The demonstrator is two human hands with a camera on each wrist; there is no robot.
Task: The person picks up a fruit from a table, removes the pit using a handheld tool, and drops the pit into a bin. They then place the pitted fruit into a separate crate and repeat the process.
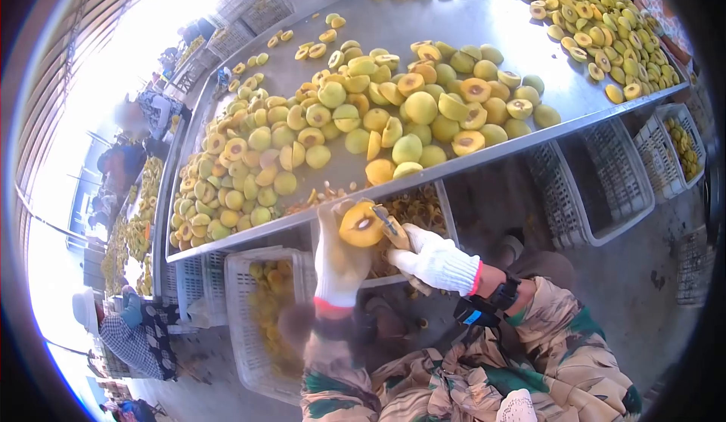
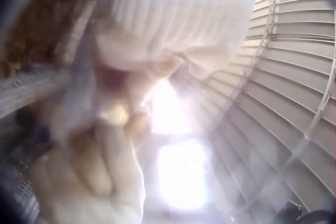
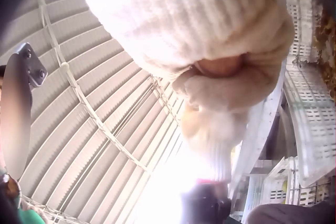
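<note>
In the head view, my white-gloved left hand [image 1: 338, 259] holds a halved yellow peach [image 1: 359, 225] at the table's near edge. Its cut face is turned up, with a pale pit at the centre. My right hand [image 1: 439, 262], also gloved, grips a short wooden-handled tool [image 1: 393, 229], whose dark metal end is right at the peach's cut side. The right wrist view shows the glove's fingers curled round the brown handle [image 3: 223, 66], with the left glove just beyond. Both hands are over a crate [image 1: 423, 214] of pits. The left wrist view is blurred.
A metal table [image 1: 499, 32] bears heaps of whole and halved peaches [image 1: 302, 134], its raised rim just beyond my hands. Below stand a white crate [image 1: 234, 324] of peach halves at left and white crates [image 1: 605, 187] at right. Other people [image 1: 140, 335] work along the left side.
</note>
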